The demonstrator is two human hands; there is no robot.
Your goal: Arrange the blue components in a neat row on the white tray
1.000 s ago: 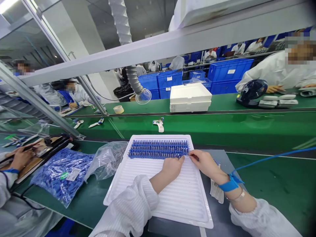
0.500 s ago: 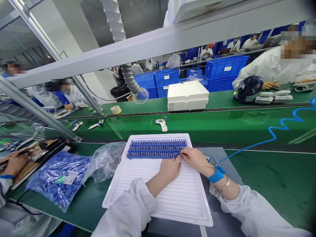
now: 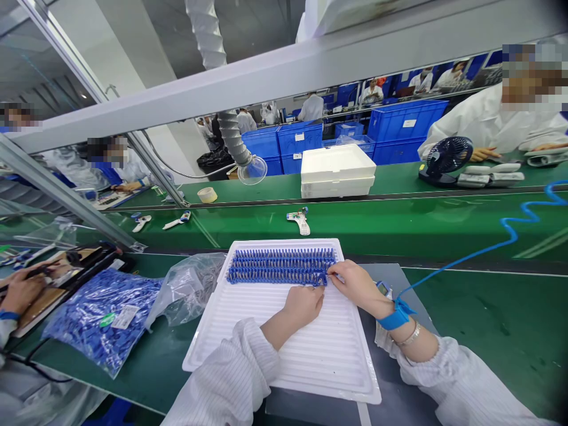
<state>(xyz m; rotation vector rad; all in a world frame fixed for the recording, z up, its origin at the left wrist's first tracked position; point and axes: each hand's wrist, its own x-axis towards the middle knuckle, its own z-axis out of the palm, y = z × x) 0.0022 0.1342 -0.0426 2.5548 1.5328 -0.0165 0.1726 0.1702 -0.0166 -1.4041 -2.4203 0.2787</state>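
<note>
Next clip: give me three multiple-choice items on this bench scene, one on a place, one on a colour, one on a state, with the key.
1. Where do the blue parts sit in the white tray?
A. in rows at its far end
B. piled at its near edge
C. spread over all of it

2. What colour is the strap on the right hand's wrist?
A. red
B. blue
C. yellow

3. What is the left hand doing?
A. lifted clear above the tray
B. gripping the plastic bag
C. resting on the tray, fingers at the rows' near edge

Key: 1 A, the near grooves lie bare; 2 B, a blue band joined to a blue coiled cord; 3 C, its fingertips meet the blue rows.
</note>
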